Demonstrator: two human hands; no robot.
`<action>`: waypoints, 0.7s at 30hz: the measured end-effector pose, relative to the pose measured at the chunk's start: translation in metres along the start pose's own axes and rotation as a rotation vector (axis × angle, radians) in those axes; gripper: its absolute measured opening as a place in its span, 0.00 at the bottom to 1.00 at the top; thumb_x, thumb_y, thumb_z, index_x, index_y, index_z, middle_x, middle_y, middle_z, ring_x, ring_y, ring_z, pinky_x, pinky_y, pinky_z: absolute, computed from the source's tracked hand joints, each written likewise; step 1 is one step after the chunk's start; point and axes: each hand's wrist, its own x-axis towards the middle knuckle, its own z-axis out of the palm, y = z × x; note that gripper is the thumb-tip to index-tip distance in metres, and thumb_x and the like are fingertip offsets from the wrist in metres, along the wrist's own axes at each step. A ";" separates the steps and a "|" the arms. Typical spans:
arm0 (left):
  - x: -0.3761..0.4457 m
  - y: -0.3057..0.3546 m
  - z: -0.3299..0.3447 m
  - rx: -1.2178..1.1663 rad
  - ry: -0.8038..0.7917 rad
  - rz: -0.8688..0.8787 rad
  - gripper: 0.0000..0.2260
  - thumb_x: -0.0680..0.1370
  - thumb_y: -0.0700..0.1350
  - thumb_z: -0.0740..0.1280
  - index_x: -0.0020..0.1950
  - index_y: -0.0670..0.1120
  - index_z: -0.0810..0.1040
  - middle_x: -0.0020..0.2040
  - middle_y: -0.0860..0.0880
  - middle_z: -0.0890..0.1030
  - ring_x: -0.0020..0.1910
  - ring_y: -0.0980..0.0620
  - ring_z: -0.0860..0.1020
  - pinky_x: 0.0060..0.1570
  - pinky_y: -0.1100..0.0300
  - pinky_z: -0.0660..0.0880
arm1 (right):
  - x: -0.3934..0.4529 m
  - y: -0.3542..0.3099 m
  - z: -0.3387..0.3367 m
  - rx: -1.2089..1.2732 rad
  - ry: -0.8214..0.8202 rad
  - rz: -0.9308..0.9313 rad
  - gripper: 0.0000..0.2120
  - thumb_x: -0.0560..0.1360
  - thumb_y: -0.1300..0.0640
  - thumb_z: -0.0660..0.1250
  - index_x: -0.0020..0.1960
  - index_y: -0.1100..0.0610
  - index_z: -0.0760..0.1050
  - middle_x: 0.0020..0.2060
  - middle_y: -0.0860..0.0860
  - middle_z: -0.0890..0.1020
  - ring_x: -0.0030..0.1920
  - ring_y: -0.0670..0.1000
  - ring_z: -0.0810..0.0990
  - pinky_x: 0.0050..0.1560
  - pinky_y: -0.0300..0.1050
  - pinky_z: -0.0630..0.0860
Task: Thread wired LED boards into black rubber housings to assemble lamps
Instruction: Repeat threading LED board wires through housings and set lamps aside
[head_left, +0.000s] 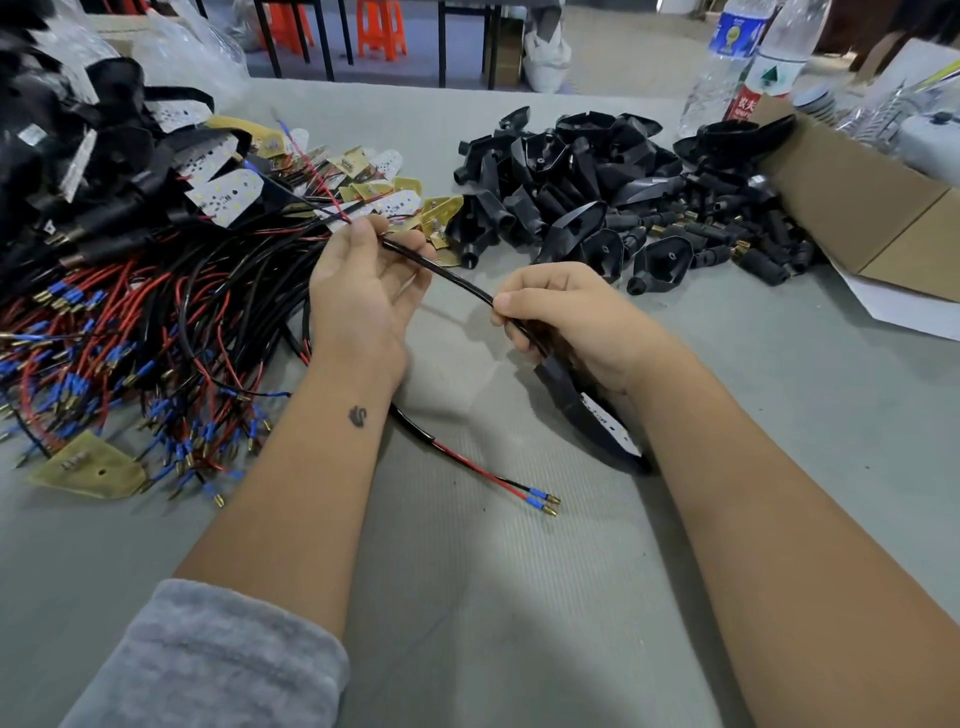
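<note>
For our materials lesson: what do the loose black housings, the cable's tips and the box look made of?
Black housings: probably rubber, dull sheen. Cable tips: brassy metal, gold glint, blue sleeves, likely plastic. Box: brown cardboard, matte, folded flap.

A pushed-up fuzzy grey sleeve covers the left arm; a small dark swan-shaped tattoo marks that wrist; the right forearm is bare.

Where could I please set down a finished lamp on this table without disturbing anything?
Bare table lies between the forearms, and right of the right hand, below the cardboard box. Crowded: wire bundle left, black housings ahead.
</note>
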 end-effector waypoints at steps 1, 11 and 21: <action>0.000 0.000 0.000 -0.004 0.004 0.020 0.12 0.85 0.44 0.54 0.45 0.46 0.73 0.34 0.51 0.81 0.36 0.53 0.80 0.44 0.57 0.79 | 0.000 0.000 0.000 -0.007 -0.030 0.006 0.08 0.75 0.58 0.67 0.39 0.60 0.77 0.26 0.52 0.75 0.28 0.49 0.71 0.31 0.43 0.68; 0.003 -0.005 0.003 0.048 0.090 0.021 0.14 0.86 0.45 0.50 0.46 0.47 0.71 0.28 0.52 0.70 0.25 0.57 0.69 0.27 0.64 0.70 | -0.001 -0.001 0.004 -0.003 -0.035 0.069 0.08 0.77 0.60 0.67 0.40 0.60 0.80 0.29 0.53 0.76 0.28 0.49 0.70 0.29 0.40 0.64; -0.001 -0.024 0.010 0.548 -0.086 0.055 0.14 0.85 0.41 0.52 0.44 0.47 0.74 0.26 0.53 0.65 0.21 0.59 0.60 0.21 0.67 0.58 | 0.000 -0.007 -0.078 -0.212 0.872 0.051 0.06 0.74 0.59 0.65 0.41 0.53 0.79 0.39 0.49 0.81 0.39 0.47 0.76 0.43 0.41 0.76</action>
